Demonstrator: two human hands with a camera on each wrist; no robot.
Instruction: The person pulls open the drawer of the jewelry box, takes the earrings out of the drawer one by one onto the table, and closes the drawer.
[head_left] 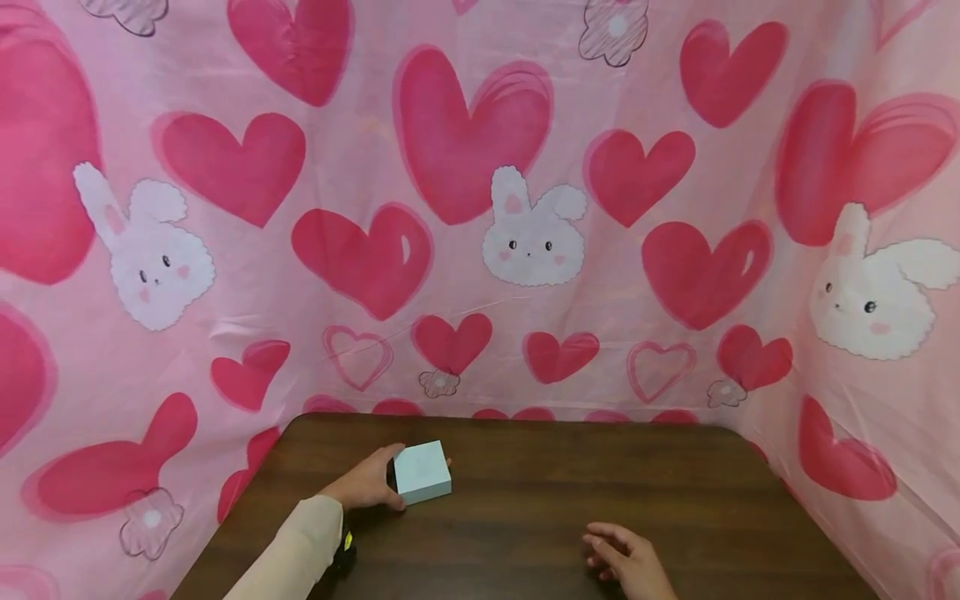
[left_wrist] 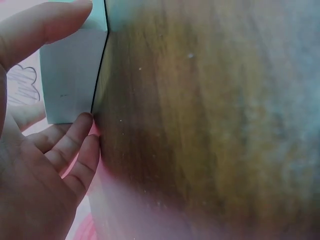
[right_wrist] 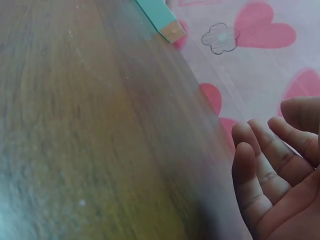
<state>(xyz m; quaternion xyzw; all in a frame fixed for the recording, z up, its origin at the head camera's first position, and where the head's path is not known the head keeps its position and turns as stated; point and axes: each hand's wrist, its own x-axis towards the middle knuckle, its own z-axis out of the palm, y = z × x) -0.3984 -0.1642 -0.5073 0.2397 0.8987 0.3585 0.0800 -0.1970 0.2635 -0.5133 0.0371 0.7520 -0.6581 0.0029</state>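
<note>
A small pale blue, flat rectangular box (head_left: pixel 422 473) lies on the left part of the dark wooden table. My left hand (head_left: pixel 369 482) holds it from the left, thumb along the near side and fingers around the far side. In the left wrist view, the thumb (left_wrist: pixel 45 25) presses one face of the box (left_wrist: pixel 70 75) while some fingers show at its end. My right hand (head_left: pixel 626 557) is near the table's front, apart from the box, with loosely bent fingers (right_wrist: pixel 272 165) and nothing in them. The right wrist view shows only a corner of the box (right_wrist: pixel 159 19).
The brown table (head_left: pixel 570 475) has rounded far corners. Behind it and at both sides hangs a pink cloth (head_left: pixel 465 292) printed with hearts and rabbits. A dark strap with a yellow mark (head_left: pixel 347 542) sits at the left wrist, below a cream sleeve (head_left: pixel 292 550).
</note>
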